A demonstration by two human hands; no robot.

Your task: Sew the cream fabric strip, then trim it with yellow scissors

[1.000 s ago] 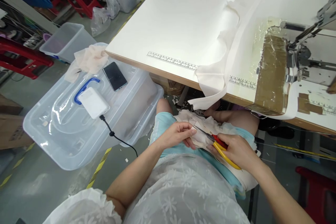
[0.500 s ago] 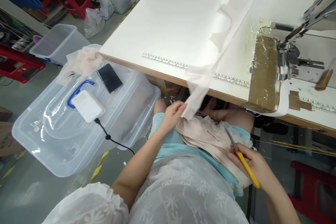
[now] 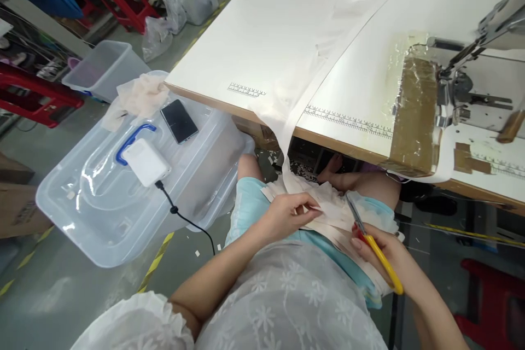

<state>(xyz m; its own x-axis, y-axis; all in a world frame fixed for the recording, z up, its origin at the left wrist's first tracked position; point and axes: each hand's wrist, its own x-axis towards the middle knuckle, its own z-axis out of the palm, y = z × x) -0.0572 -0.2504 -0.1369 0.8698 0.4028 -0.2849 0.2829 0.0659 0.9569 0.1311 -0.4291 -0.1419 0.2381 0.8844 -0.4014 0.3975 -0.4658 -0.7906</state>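
Over my lap my left hand [image 3: 292,215] pinches the edge of a pale, sheer fabric strip [image 3: 288,127]. The strip drapes from the far side of the white table [image 3: 246,27], over its front edge and down to my lap. More beige fabric [image 3: 334,221] lies gathered across my thighs, partly under both hands. My right hand [image 3: 383,249] is wrapped round a pair of scissors [image 3: 379,260] with yellow handles. Their blades point up and away from me, close to the fabric on my lap. Whether the blades are parted is too small to tell.
A sewing machine [image 3: 463,76] stands at the table's right. To my left is a lidded clear plastic box [image 3: 94,219] carrying a phone [image 3: 179,121], a white power bank [image 3: 146,162] with a black cable, and pale fabric scraps [image 3: 143,93]. A red stool [image 3: 492,295] stands lower right.
My left hand has moved right and toward me, drawing the fabric strip's end from the table edge down to my lap. My right hand with the scissors has barely moved. The view shifted slightly.
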